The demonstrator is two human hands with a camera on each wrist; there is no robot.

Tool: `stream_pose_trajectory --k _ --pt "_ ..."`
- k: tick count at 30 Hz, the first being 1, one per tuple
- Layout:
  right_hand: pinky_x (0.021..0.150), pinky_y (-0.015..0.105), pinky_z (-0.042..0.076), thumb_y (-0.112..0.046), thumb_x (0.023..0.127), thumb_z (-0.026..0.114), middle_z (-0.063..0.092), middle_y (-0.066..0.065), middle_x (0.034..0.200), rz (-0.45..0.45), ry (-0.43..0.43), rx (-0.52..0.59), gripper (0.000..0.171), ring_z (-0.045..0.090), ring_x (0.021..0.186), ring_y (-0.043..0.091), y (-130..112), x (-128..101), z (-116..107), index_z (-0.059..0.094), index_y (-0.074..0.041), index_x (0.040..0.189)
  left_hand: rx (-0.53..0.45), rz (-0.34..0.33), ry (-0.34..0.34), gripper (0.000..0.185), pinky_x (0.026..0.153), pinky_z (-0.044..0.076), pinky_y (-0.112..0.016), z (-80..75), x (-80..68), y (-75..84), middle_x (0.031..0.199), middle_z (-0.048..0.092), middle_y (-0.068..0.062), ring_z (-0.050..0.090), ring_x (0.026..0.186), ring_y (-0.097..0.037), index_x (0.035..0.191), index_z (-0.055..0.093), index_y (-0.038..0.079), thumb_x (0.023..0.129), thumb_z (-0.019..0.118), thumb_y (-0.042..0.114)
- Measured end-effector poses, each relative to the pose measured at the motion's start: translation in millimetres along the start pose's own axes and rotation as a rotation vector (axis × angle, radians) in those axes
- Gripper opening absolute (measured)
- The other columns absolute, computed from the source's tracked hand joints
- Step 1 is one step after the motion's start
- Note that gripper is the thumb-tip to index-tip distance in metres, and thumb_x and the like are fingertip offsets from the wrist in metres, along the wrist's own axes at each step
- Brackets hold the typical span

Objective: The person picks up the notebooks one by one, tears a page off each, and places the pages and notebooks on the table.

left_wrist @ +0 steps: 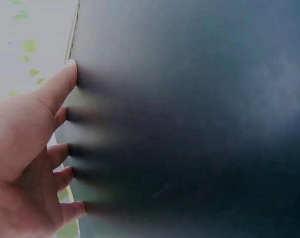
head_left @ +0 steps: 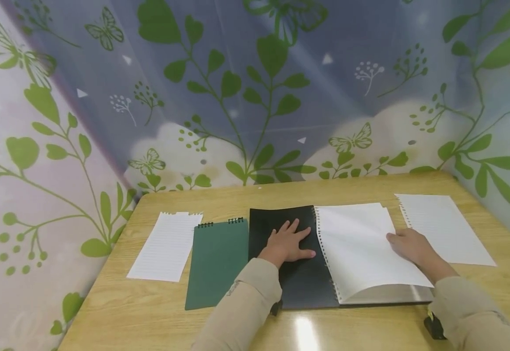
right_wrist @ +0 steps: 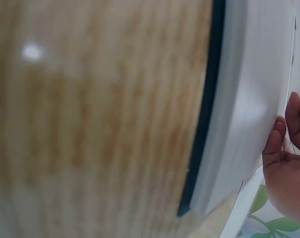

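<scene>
A spiral notebook lies spread on the table, its black cover folded over to the left and its white pages on the right. With fingers spread, my left hand presses flat on the black cover; the left wrist view shows its fingertips touching the dark surface. At the right edge of the pages, my right hand pinches a white sheet between thumb and fingers. That sheet's lower edge bows up off the pages beneath. In the right wrist view, my right hand is at the paper's edge, partly cut off.
Left of the notebook lies a green top-spiral notepad, with a torn lined sheet beside it. Another loose sheet with a ragged edge lies on the right. The wooden table meets a patterned curtain behind.
</scene>
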State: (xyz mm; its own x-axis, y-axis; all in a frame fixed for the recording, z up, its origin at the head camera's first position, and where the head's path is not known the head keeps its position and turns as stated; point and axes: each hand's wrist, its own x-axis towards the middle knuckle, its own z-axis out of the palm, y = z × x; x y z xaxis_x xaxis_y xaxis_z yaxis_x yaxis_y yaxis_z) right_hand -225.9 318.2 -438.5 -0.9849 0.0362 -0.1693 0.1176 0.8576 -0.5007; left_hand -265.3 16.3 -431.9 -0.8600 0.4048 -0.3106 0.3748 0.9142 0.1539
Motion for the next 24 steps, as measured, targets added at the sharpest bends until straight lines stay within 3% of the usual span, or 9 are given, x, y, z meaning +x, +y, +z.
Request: stream_pose_trajectory --k 12,17,21,24 --pt "0.086 0.057 0.041 -0.026 0.097 0.031 0.052 0.039 0.112 -0.013 0.028 0.011 0.052 0.047 0.105 0.054 3.0 -5.3 1.4 0.053 0.019 0.111 -0.001 0.015 0.01 0.069 0.114 0.016 -0.048 3.5 1.8 -0.2 0.156 0.008 0.004 0.007 0.144 -0.02 0.145 0.021 0.039 0.085 0.048 0.061" --pt "0.095 0.06 0.034 -0.032 0.099 0.023 0.041 0.041 0.125 0.049 -0.01 0.027 0.06 0.035 0.116 0.057 6.1 -7.9 -2.7 0.042 0.02 0.123 0.011 0.016 0.019 0.069 0.114 0.017 -0.048 -0.2 0.5 0.9 0.156 0.009 0.004 0.008 0.144 -0.02 0.145 0.022 0.039 0.085 0.048 0.061" --pt "0.096 0.061 0.032 -0.038 0.099 0.019 0.036 0.041 0.128 0.044 -0.011 0.054 0.066 0.032 0.119 0.057 11.3 -8.8 -1.5 0.038 0.019 0.127 0.008 0.02 0.016 0.069 0.114 0.017 -0.048 0.1 1.7 0.6 0.156 0.009 0.004 0.008 0.144 -0.02 0.145 0.022 0.039 0.085 0.048 0.061" --pt "0.099 0.061 0.029 -0.049 0.097 0.017 0.03 0.041 0.134 0.065 -0.048 0.152 0.077 0.028 0.123 0.057 16.4 -11.6 -2.9 0.03 0.018 0.133 0.001 0.019 0.012 0.069 0.114 0.016 -0.048 0.4 1.6 0.0 0.156 0.008 0.004 0.007 0.144 -0.02 0.145 0.022 0.039 0.085 0.048 0.061"
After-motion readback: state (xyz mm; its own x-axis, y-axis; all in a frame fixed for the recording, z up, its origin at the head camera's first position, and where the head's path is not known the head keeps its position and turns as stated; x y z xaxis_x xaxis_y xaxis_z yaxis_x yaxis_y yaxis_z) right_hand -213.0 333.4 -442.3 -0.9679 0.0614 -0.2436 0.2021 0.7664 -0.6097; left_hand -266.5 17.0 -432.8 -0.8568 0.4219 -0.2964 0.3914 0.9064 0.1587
